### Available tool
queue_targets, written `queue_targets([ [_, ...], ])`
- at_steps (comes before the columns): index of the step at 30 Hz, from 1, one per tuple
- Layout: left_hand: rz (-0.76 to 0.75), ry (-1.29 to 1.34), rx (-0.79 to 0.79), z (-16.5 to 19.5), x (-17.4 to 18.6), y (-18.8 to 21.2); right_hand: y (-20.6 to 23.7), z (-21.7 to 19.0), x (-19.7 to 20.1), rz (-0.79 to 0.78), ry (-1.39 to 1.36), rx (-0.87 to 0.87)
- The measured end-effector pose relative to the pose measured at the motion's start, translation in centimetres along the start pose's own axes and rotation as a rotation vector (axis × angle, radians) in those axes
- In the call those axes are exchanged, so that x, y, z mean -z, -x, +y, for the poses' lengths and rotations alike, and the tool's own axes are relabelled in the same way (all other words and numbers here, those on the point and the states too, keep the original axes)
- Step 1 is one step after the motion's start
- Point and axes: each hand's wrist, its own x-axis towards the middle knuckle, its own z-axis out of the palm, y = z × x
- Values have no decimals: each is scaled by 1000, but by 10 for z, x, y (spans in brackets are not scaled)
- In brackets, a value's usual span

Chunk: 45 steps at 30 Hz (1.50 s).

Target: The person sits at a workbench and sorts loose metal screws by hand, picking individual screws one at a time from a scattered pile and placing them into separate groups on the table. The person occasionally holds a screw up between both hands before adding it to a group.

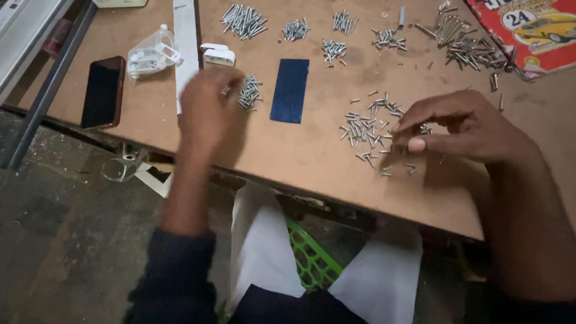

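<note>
My left hand (208, 111) is blurred and hovers over a small heap of silver screws (249, 92) near the middle of the brown board; whether it holds anything is hidden by the blur. My right hand (462, 127) rests at the right edge of a scattered patch of small screws (367, 129), thumb and fingers pinched together as if on a screw, though the screw itself is too small to see. A dark blue ribbed rectangle (290, 90) lies between the two hands.
Several sorted screw and nail piles (243, 21) line the far side of the brown board (312, 162). A dark phone (102, 92), clear plastic parts (152, 55) and white clips (218, 54) sit at left. A red printed box (534, 30) lies far right. A green crate (309, 255) stands below.
</note>
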Motion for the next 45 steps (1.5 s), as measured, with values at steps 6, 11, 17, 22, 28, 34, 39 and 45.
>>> queue_targets([
  [6, -168, -60, 18, -22, 8, -27, -2, 1, -2, 44, -10, -79],
  [11, -145, -134, 36, -30, 22, -32, -3, -2, -1, 92, 110, -142],
  [17, -246, -273, 100, -39, 27, -33, -3, -5, -2, 68, 45, -100],
  [22, -448, -572, 98, -37, 5, -38, -2, -5, -3, 118, 80, -151],
  [28, -377, -375, 105, -35, 6, -49, 0, -6, -3, 146, 137, -169],
  [34, -295, -307, 77, -34, 22, -47, -2, -5, -1, 114, 158, -109],
  [39, -461, -703, -59, -34, 20, -43, -2, -8, -4, 134, 151, -151],
  [45, -345, -593, -79, -39, 14, -38, -1, -9, -4, 157, 140, -119],
])
